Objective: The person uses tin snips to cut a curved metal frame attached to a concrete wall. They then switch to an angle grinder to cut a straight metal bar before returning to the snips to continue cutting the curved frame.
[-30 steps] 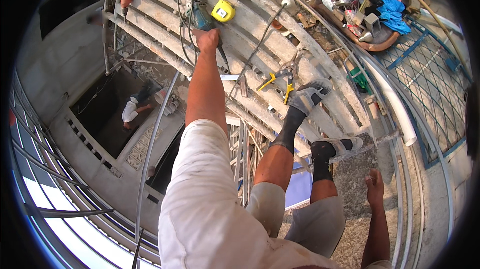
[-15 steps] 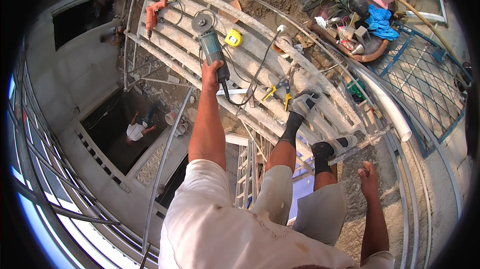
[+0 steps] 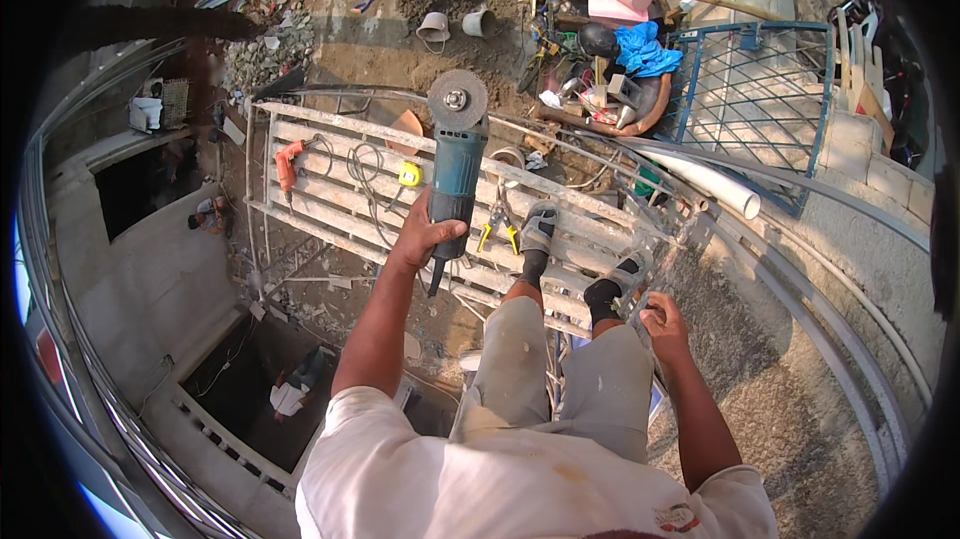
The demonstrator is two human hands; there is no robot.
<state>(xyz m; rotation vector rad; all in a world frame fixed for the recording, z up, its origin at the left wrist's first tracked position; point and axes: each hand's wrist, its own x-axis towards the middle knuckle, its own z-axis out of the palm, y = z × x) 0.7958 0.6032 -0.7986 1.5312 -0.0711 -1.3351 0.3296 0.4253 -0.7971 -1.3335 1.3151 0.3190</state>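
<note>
My left hand [image 3: 432,230] grips a green and black angle grinder [image 3: 456,174] by its rear body. The grinder's round disc [image 3: 457,100] points away from me, and its cord hangs from the back end. My right hand [image 3: 667,325] is held out to the right beside my knee with curled fingers. Whether anything small is between them is hidden. Below the grinder, slatted scaffold planks [image 3: 340,204] carry an orange drill [image 3: 288,167], a yellow tape measure [image 3: 410,174] and yellow-handled cutters [image 3: 498,229]. My feet in sandals [image 3: 539,227] stand on these planks, right of the cutters.
Past the planks lie buckets [image 3: 433,29], rubble and a junk pile with a blue plastic bag [image 3: 648,49]. A blue metal grille [image 3: 750,99], a white pipe [image 3: 700,174] and metal rails run along the right. People [image 3: 288,397] are far below on the left, beyond the planks' open edge.
The grinder in my left hand has come up off the plank level, closer to me, its disc still pointing away. My right hand has moved left toward my knee. The view has shifted.
</note>
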